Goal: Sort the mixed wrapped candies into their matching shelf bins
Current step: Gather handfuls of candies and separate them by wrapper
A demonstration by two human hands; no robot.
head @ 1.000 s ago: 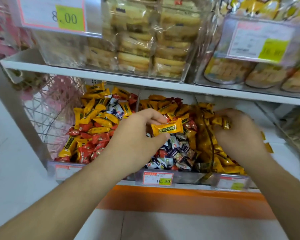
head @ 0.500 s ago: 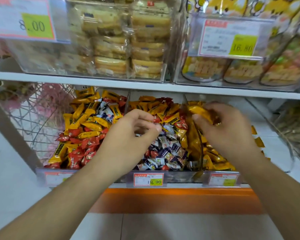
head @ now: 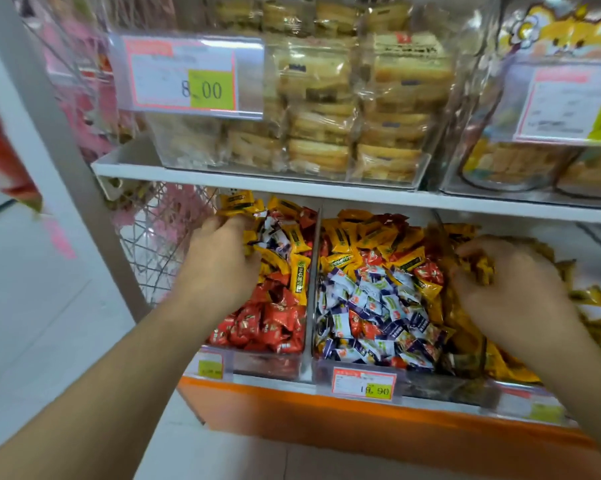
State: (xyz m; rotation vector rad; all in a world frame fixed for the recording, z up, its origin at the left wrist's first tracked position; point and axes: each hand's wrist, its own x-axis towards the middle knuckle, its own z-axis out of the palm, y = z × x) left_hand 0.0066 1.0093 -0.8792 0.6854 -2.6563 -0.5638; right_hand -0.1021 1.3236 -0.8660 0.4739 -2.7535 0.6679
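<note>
Three bins are set side by side on the lower shelf (head: 326, 381), parted by upright dividers. The left bin (head: 264, 363) is reached into by the left hand (head: 219, 261), near its back. The middle bin (head: 364, 367) lies between the hands. The right hand (head: 510, 289) is laid over the right bin (head: 465, 362), seemingly closed on candies. Clear boxes of biscuits (head: 326, 133) are stacked on the upper shelf (head: 292, 187). A wire rack (head: 153, 244) stands left of the bins.

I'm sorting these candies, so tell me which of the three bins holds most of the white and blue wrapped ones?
The middle bin, behind the 19.90 price tag: its front is heaped with white and blue candies.
</note>
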